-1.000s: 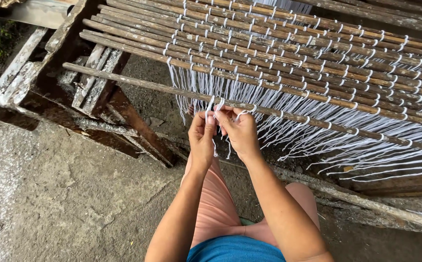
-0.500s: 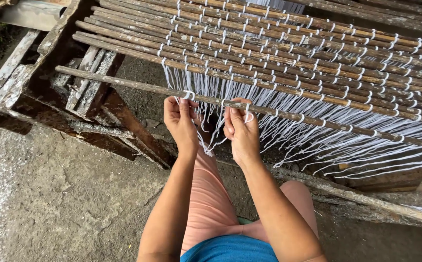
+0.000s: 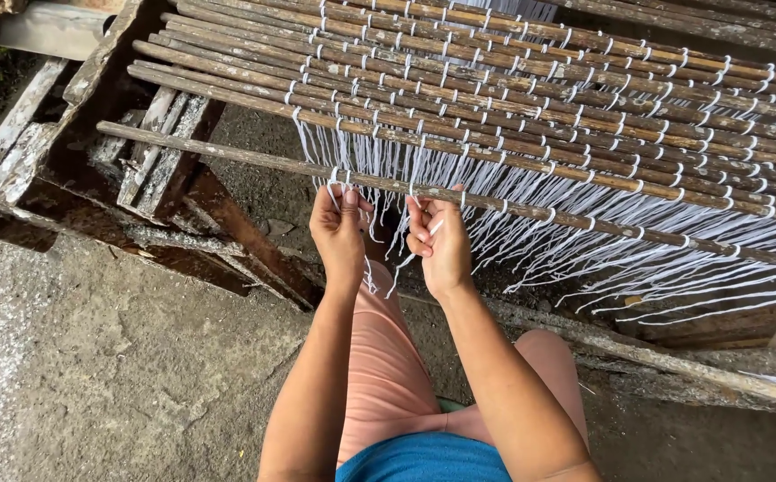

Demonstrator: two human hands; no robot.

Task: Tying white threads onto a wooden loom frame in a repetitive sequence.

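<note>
A mat of brown sticks [image 3: 531, 98] tied with white string lies across a wooden frame. The nearest stick [image 3: 227, 153] runs loose in front of the mat. My left hand [image 3: 339, 234] pinches white strings [image 3: 334, 178] looped over that stick. Just to the right, my right hand [image 3: 441, 243] pinches another white string [image 3: 416, 198] at the same stick. Many white string ends [image 3: 584, 259] hang down below the mat.
A weathered wooden frame [image 3: 93, 178] with slats sits at the left. A rough beam [image 3: 673, 357] crosses at lower right. Concrete floor [image 3: 93, 375] lies below. My knees in pink shorts [image 3: 388, 357] are under the hands.
My hands, close together a second ago, moved apart and up to the nearest stick. They now hold strings at two spots on it.
</note>
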